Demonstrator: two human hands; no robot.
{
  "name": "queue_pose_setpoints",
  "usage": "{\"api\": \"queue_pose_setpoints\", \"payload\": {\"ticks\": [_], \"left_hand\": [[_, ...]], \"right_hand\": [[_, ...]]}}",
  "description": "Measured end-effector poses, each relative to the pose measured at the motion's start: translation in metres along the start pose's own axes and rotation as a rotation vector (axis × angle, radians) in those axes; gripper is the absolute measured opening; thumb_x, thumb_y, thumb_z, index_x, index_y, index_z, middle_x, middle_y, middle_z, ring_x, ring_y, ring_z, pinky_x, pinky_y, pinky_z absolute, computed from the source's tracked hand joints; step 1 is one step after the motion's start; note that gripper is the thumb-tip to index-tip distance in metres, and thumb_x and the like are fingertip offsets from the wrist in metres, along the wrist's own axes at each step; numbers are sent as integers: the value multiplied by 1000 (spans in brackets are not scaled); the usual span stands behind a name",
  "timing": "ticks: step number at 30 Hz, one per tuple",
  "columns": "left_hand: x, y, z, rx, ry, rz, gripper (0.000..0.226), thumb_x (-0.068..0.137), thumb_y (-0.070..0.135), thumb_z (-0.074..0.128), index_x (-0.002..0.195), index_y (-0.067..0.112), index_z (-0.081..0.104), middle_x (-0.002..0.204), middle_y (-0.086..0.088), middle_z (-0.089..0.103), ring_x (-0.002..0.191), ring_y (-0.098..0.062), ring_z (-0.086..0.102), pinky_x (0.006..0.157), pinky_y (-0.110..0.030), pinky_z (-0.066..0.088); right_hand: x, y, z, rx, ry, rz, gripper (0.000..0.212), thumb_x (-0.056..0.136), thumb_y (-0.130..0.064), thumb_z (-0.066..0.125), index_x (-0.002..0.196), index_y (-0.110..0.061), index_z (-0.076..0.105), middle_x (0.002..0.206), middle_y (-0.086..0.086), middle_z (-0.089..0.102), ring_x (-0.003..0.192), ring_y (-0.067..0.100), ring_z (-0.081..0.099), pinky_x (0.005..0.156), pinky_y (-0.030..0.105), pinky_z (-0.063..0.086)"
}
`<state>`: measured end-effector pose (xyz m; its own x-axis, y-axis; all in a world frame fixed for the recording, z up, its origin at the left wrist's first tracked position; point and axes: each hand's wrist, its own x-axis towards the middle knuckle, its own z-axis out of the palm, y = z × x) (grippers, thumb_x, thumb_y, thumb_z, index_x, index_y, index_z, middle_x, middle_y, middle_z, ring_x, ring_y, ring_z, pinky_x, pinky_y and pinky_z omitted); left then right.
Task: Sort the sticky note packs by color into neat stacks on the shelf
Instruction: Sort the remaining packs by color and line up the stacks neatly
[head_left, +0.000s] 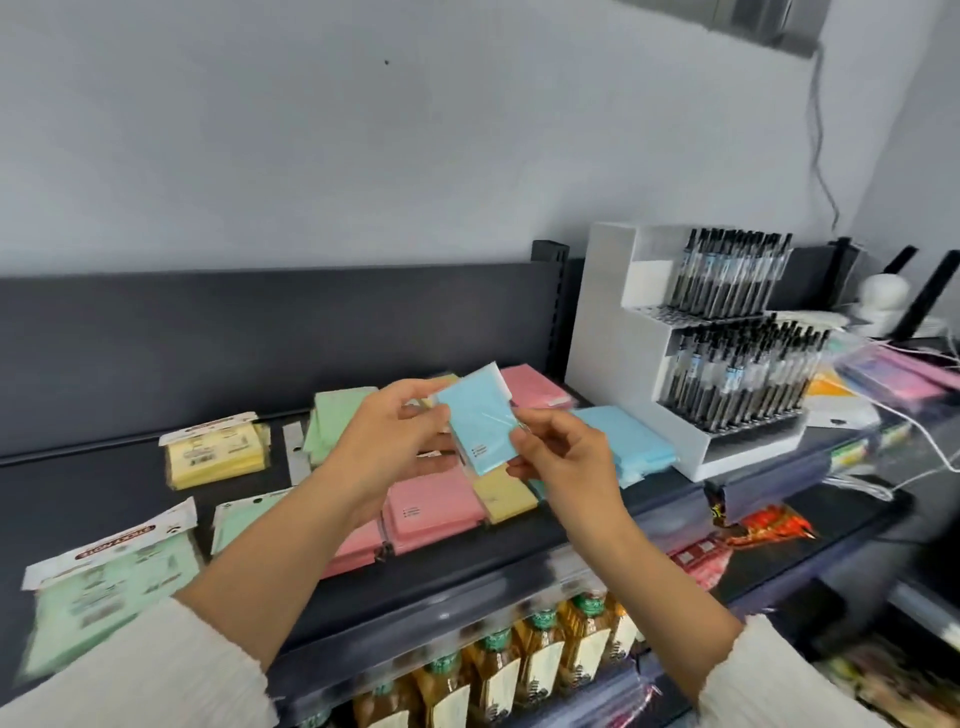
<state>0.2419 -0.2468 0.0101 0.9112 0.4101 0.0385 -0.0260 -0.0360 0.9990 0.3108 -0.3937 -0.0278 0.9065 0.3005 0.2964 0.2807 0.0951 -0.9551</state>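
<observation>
Holding a blue sticky note pack (480, 421) above the dark shelf (104, 499), both hands meet at the middle of the view. The left hand (384, 441) has its grip closed on the pack's left edge, thumb on the face and fingers behind. The right hand (566, 457) pinches the pack's right edge, so its grip is also closed on the same pack. The pack is tilted, with its white header strip toward the back wall.

Just right of the hands, a blue stack (628, 441) lies on the shelf against the white pen display rack (608, 332), which carries two tiers of black pens (727, 280). Behind the held pack sits a pink stack (535, 387). Below the hands lie more pink packs (431, 512), with a yellow pack (506, 496) just beside them. A green stack (332, 421) shows to the left of the left hand, partly hidden by it. Farther left are yellow packs with header cards (218, 452), and at the front left edge lie green packs with header cards (109, 587). Amber bottles (540, 654) with green caps stand on the shelf level below.
</observation>
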Motion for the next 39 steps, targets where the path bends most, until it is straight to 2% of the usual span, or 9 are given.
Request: {"api": "queue_pose_setpoints", "payload": {"ticks": [3, 7, 11, 14, 18, 25, 32, 36, 39], "left_hand": [[8, 18, -3, -7, 0, 67, 22, 98, 15, 49, 118, 17, 57, 102, -4, 71, 89, -14, 70, 78, -32, 57], [13, 44, -31, 41, 85, 148, 20, 96, 14, 52, 112, 21, 61, 101, 1, 71, 94, -10, 68, 84, -29, 55], [9, 51, -72, 208, 167, 192, 15, 94, 15, 56, 100, 25, 65, 96, 7, 73, 91, -5, 68, 81, -24, 53], [-2, 51, -107, 335, 206, 153, 14, 91, 15, 59, 98, 26, 66, 97, 6, 72, 92, -5, 67, 84, -25, 52], [-21, 45, -144, 377, 297, 100, 13, 88, 16, 63, 97, 25, 66, 98, 6, 72, 93, -6, 67, 84, -26, 52], [-61, 28, -186, 379, 458, 26, 12, 89, 16, 63, 97, 24, 67, 99, 4, 72, 93, -6, 67, 83, -24, 51], [-83, 18, -199, 347, 470, 9, 28, 91, 31, 58, 116, 19, 61, 100, 3, 71, 93, -9, 68, 81, -27, 55], [-75, 16, -202, 269, 428, 46, 24, 92, 21, 60, 115, 15, 62, 103, -1, 72, 91, -14, 70, 79, -30, 57], [-63, 21, -213, 231, 503, 108, 21, 91, 12, 60, 112, 11, 62, 102, -6, 70, 91, -17, 69, 75, -28, 58]], "right_hand": [[11, -18, -20, 63, 101, -53, 16, 88, 1, 59, 95, -12, 66, 83, 0, 67, 57, 5, 65, 58, 17, 55], [30, -49, -37, 154, 144, -135, 19, 89, 3, 56, 88, -14, 62, 63, -10, 69, 53, 6, 65, 56, 16, 55], [41, -64, -26, 142, 108, -164, 22, 88, 3, 58, 86, -18, 62, 60, -10, 66, 51, 5, 63, 58, 17, 55], [47, -64, -4, 109, 44, -155, 20, 88, -1, 60, 87, -21, 62, 66, -10, 67, 57, 6, 66, 58, 15, 54], [49, -53, 35, 106, -55, -99, 18, 88, -4, 62, 88, -22, 62, 77, -3, 68, 63, 9, 68, 60, 17, 55], [40, -41, 115, 114, -285, -36, 16, 86, 0, 63, 93, -15, 65, 73, -1, 67, 58, 8, 66, 59, 19, 56], [9, -46, 189, 128, -511, 6, 15, 87, -1, 63, 94, -14, 64, 80, 3, 68, 66, 12, 68, 60, 22, 58], [-3, -48, 221, 139, -597, 34, 12, 88, -2, 61, 93, -13, 64, 80, 4, 66, 67, 12, 67, 64, 25, 58], [2, -53, 235, 98, -655, 40, 13, 93, -9, 56, 100, -16, 64, 93, 2, 68, 78, 12, 68, 71, 25, 58]]}}
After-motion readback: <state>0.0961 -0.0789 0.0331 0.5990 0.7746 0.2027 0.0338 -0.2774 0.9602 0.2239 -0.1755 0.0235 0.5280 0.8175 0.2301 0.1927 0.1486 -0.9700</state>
